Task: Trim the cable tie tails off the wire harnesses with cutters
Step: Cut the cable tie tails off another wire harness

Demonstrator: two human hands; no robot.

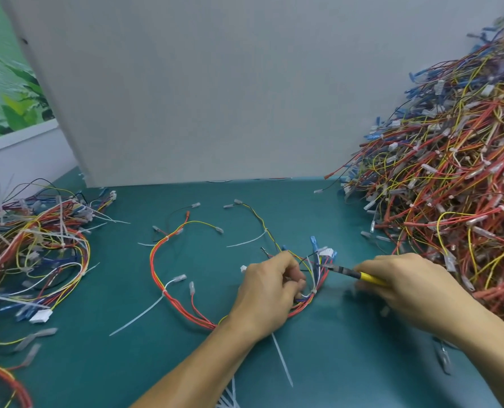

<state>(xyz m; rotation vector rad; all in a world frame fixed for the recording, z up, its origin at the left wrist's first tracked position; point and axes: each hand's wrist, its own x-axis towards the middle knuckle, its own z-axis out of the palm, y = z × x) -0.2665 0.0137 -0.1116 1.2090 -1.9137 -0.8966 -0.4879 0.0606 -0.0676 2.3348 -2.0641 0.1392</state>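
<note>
Wire harnesses (456, 178), seemingly trimmed, are heaped right of the right hand (409, 284); a smaller pile (33, 251) left of the left hand (271, 293) is judged untrimmed. One harness (164, 291) is pinched in the left grip; cutters (359, 274) are clasped in the right.

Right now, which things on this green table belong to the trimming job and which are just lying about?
In the job: left hand gripping the looped red-and-yellow wire harness; right hand holding the yellow-handled cutters; that harness's long white cable tie tail, uncut.
Lying about: big tangled harness heap at right; smaller harness pile at left; white partition board behind.
</note>
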